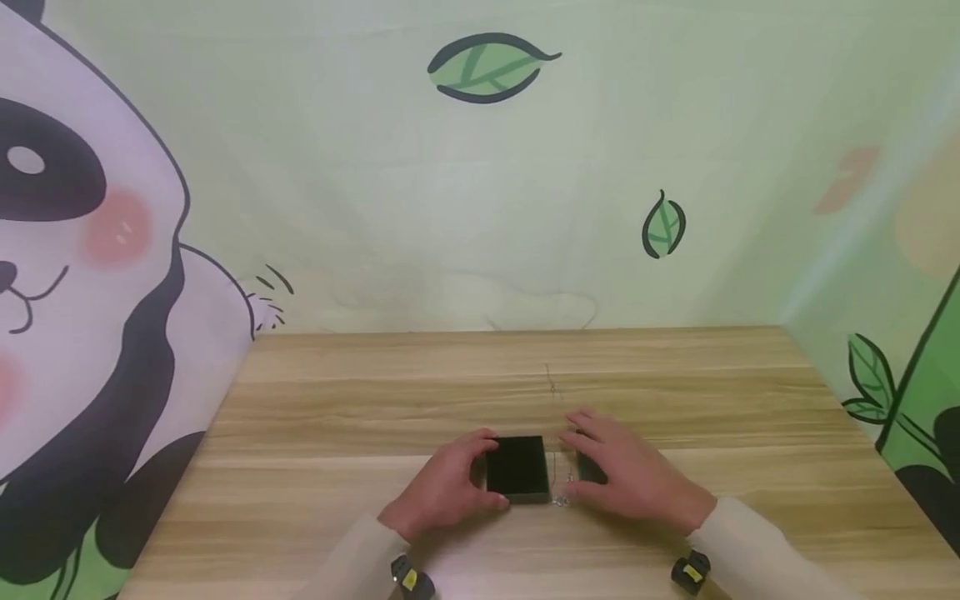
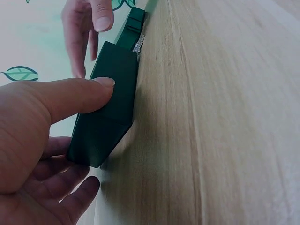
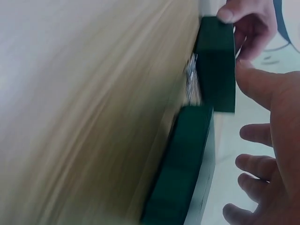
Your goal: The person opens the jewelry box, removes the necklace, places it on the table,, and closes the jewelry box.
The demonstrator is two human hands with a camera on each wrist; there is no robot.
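A dark green square box (image 1: 517,468) with a black top lies on the wooden table. My left hand (image 1: 444,490) grips its left side; the thumb presses the near wall in the left wrist view, with the fingers at the opposite side. To the right lies a second green box piece (image 3: 178,164), partly hidden under my right hand (image 1: 628,477) in the head view. The right wrist view shows that hand's fingers spread and apart from the piece. Between the two green pieces lies a silver chain (image 1: 559,500) with sparkling parts.
Another thin chain piece (image 1: 553,387) lies on the wooden table (image 1: 337,400) beyond the boxes. A printed cloth backdrop (image 1: 360,183) with a panda and leaves rises behind the table and along its sides.
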